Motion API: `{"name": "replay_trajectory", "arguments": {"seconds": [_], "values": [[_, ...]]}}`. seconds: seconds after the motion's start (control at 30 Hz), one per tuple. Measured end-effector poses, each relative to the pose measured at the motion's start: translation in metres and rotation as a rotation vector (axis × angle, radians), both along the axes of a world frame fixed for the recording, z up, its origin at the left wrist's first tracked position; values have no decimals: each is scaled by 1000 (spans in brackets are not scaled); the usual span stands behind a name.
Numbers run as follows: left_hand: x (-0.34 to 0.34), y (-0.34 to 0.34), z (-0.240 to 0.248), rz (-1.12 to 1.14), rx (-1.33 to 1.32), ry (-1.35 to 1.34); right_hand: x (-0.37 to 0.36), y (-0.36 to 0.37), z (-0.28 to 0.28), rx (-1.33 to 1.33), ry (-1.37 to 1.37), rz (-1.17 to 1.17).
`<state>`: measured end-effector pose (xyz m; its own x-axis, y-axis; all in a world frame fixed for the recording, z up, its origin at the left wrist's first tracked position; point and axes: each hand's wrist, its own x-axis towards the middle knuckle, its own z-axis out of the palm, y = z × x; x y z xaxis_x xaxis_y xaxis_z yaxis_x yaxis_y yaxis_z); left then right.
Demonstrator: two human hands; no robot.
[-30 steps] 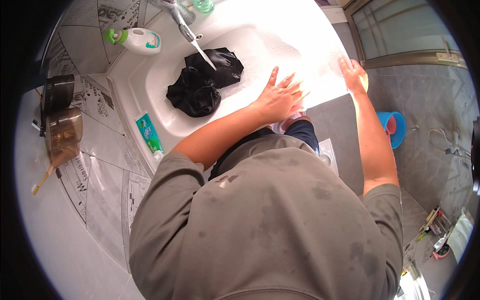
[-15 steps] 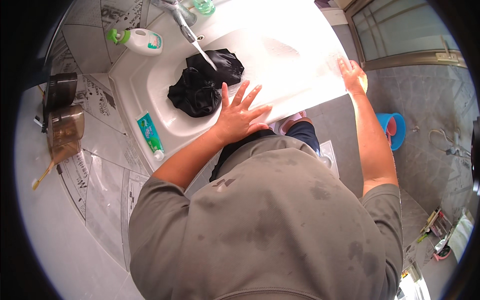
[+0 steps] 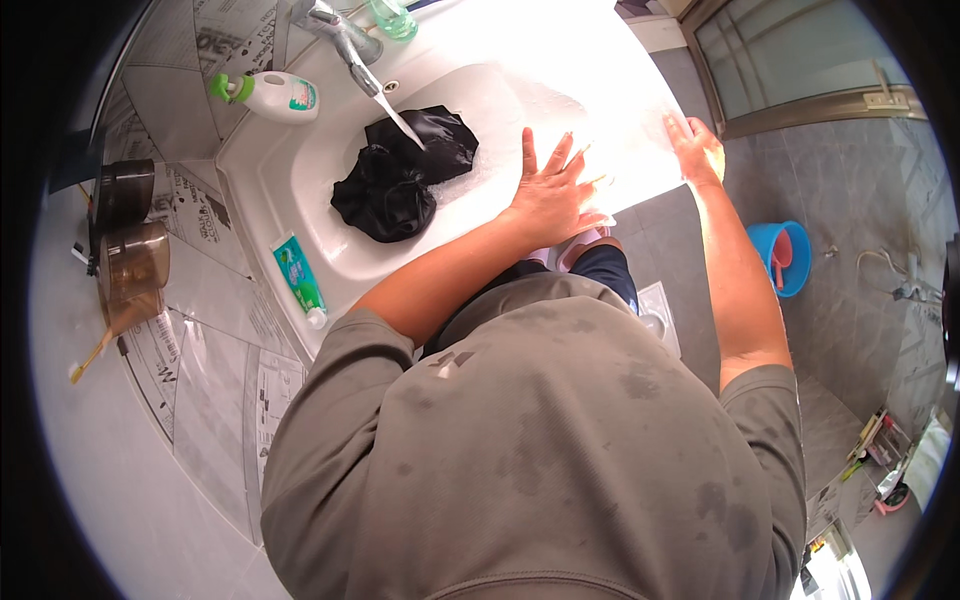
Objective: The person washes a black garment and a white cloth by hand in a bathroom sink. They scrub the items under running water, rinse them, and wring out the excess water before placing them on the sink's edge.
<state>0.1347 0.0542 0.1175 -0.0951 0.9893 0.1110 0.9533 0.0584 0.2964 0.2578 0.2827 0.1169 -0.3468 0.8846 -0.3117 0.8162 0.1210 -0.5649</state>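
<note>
Head view looks straight down on a white sink (image 3: 300, 190) with water running from the tap (image 3: 345, 40) onto one black cloth (image 3: 400, 170) bunched in the basin. The cloth lies under the stream, its long axis running from the tap end toward the front rim of the sink. The left hand (image 3: 550, 195) rests flat on the sink's front edge, fingers spread wide, holding nothing; the cloth lies just beside it, further into the basin toward the tap. The right hand (image 3: 695, 148) is also open and empty, palm down on the same rim but well apart from the cloth, so the left hand is the nearer of the two. Glare washes out that side of the sink, so whether the right palm bears full weight is hard to say. Around the sink: one white bottle with a green cap (image 3: 270, 95) behind it, one green tube (image 3: 300, 280) on its near edge, two brown cups (image 3: 130, 260) off to its left, one blue bucket (image 3: 780, 258) on the floor to its right.
</note>
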Motion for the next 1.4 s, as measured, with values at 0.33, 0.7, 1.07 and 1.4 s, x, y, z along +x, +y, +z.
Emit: {"name": "replay_trajectory", "arguments": {"seconds": [0.33, 0.7, 1.07, 1.4], "values": [[-12, -37, 4, 19, 8, -61, 3, 5, -11, 73, 7, 21], [-23, -66, 15, 56, -132, -117, 3, 10, -13, 88, -8, 61], [-28, -43, 8, 83, -249, -115, 6, 7, -12, 61, 61, 43], [-32, -5, 7, -13, -295, -100, 3, 5, -10, 61, 70, 32]]}}
